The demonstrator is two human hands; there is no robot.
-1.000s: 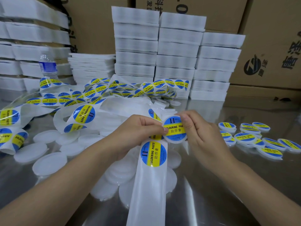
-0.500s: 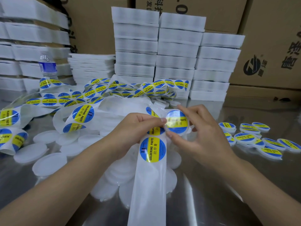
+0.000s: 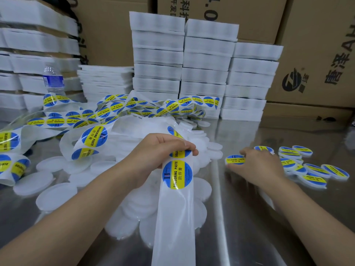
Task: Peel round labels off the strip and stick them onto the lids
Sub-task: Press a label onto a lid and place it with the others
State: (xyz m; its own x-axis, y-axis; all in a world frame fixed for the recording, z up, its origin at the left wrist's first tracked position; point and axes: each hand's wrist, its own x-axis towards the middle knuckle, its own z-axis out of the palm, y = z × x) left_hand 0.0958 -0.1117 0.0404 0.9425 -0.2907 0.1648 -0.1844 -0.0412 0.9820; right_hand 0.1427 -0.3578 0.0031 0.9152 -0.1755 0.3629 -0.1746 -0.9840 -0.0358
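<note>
My left hand (image 3: 153, 152) grips the white backing strip (image 3: 176, 217) at mid-table, its fingers curled over a half-hidden label. Just below them sits a whole blue-and-yellow round label (image 3: 177, 174), and the bare end of the strip runs down toward me. To the right, my right hand (image 3: 259, 166) holds a labelled lid (image 3: 234, 159) by its edge, low over the metal table (image 3: 249, 227). Right behind that hand lies a pile of labelled lids (image 3: 315, 169). Plain white lids (image 3: 57, 194) are heaped under and left of the strip.
More label strip (image 3: 115, 110) lies tangled across the back left of the table. Stacks of white boxes (image 3: 207, 60) stand behind it, with a water bottle (image 3: 52, 79) at the left and cardboard cartons (image 3: 317, 54) along the back wall.
My right hand has carried the labelled lid from beside my left hand out to the right, down toward the pile of labelled lids. My left hand has kept its hold on the strip.
</note>
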